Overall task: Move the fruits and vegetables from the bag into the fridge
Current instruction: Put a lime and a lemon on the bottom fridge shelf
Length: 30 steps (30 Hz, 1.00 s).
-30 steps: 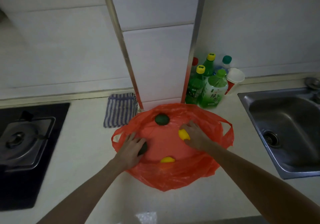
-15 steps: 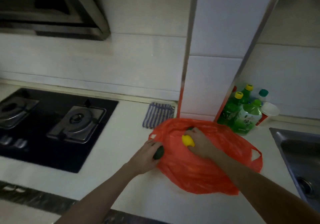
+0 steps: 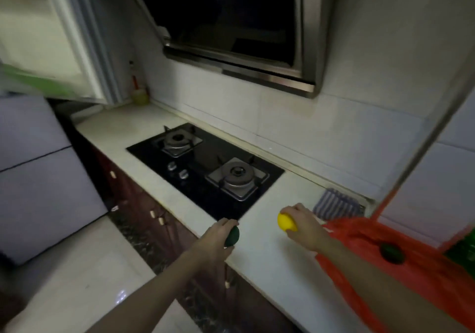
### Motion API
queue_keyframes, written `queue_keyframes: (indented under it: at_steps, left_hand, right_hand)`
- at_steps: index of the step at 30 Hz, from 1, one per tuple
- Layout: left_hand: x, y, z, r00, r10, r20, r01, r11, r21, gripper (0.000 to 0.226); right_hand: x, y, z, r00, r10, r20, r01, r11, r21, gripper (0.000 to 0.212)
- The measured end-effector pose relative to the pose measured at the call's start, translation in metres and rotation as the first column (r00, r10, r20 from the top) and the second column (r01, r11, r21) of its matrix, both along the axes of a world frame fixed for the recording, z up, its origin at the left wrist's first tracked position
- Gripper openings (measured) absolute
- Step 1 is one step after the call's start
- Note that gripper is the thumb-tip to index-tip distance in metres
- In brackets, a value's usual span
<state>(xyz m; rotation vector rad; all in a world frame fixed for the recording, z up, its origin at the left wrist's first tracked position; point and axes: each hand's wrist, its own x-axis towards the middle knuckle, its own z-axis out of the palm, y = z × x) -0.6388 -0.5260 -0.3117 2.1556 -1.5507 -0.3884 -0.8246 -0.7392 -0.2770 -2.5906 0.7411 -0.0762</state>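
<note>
Left hand [image 3: 218, 237]: fingers wrapped round a dark green fruit [image 3: 232, 235], held at the front edge of the tabletop [image 3: 270, 260]. Right hand [image 3: 304, 226]: fingers clasp a lemon [image 3: 285, 221] just clear of the red plastic bag [image 3: 416, 276], in which a second green fruit [image 3: 392, 253] lies.

The fridge [image 3: 38, 178] stands far left, well apart, beyond the gas hob [image 3: 205, 168].

Judgement: carry both pieces in enclosing grips, clear of the burners; round fruit would likely roll if dropped.

Surface: pale tabletop with a striped cloth [image 3: 336, 204] against the tiled wall. A range hood [image 3: 231, 36] hangs above; the floor is glossy. The room is dim.
</note>
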Motion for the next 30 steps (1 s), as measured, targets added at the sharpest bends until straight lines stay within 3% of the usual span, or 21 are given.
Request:
queue_keyframes:
  at_steps: [9,17,30]
  left_hand:
    - [0.086,0.179,0.042,0.949,0.304,0.078,-0.299,0.951,-0.076,0.042]
    - [0.134,0.286,0.072,0.791,0.609,0.051,-0.599,0.790,-0.131,0.048]
    - [0.218,0.380,0.102,0.547,0.835,0.052,-0.823,0.548,-0.146,0.053]
  right_hand:
    - [0.142,0.125,0.025,0.946,0.311,0.090,-0.313,0.950,0.016,0.052]
    - [0.251,0.198,0.061,0.836,0.524,0.162,-0.530,0.848,-0.013,0.043]
    - [0.430,0.297,0.090,0.621,0.736,0.268,-0.754,0.655,-0.048,0.047]
